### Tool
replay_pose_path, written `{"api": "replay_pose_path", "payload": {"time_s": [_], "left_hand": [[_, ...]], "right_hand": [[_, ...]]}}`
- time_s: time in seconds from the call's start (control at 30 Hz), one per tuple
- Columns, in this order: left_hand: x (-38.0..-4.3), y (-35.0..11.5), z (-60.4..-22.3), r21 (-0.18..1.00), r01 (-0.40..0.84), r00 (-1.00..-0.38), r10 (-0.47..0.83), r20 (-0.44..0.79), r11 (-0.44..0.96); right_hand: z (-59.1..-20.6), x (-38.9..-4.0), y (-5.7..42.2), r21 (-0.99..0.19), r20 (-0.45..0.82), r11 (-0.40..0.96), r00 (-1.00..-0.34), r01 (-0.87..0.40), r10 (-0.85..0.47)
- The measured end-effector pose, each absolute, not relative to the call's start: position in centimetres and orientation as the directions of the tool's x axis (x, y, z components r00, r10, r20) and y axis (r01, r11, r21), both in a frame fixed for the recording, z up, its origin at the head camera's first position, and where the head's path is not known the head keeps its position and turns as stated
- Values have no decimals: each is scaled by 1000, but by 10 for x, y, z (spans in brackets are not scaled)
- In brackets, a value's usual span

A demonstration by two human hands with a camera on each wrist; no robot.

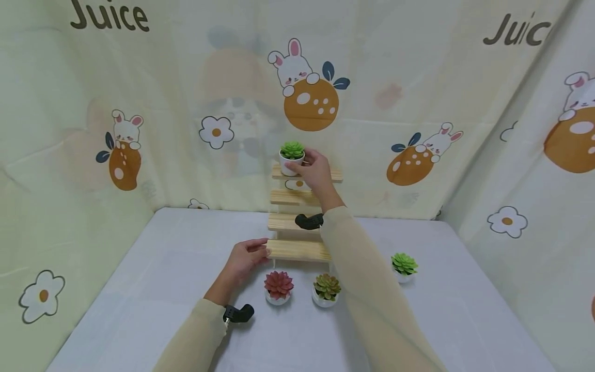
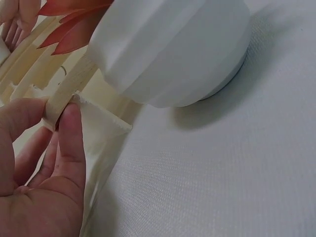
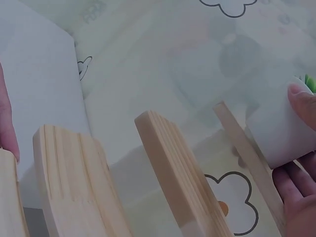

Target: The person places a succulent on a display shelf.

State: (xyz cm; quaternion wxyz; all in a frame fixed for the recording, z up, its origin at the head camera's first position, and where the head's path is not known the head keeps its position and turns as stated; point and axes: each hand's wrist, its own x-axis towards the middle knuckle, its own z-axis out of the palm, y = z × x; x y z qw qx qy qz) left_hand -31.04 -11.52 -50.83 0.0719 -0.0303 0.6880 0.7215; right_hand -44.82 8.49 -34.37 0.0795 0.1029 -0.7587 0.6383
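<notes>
A tiered wooden stand (image 1: 297,250) rises at the back of the table. My right hand (image 1: 318,173) grips a white pot with a bright green succulent (image 1: 292,151) at the left part of the top shelf. In the right wrist view, the thumb lies on the side of the white pot (image 3: 281,128) and fingers curl by its base, close to the top slat (image 3: 247,153). My left hand (image 1: 244,260) pinches the left end of the lowest shelf; thumb and fingers close on that slat (image 2: 66,96) in the left wrist view.
Before the stand are a red succulent (image 1: 278,285) and an olive-green succulent (image 1: 327,287), each in a white pot. Another green succulent (image 1: 404,264) stands to the right, beyond my right sleeve (image 1: 372,279). A patterned curtain (image 1: 176,67) hangs behind the table (image 1: 176,248).
</notes>
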Motion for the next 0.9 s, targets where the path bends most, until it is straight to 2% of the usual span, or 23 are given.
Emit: {"api": "replay_pose_path", "payload": {"time_s": [0.7,0.9], "left_hand": [[-310,-113,-510,986,-153,-987,65,-149,-61],[-310,-114,-510,987,-148,-987,63,-145,-54]], "right_hand": [[-342,-441,86,-949,220,223,-975,-221,-30],[-343,-435,91,-955,224,197,-975,-220,-4]]}}
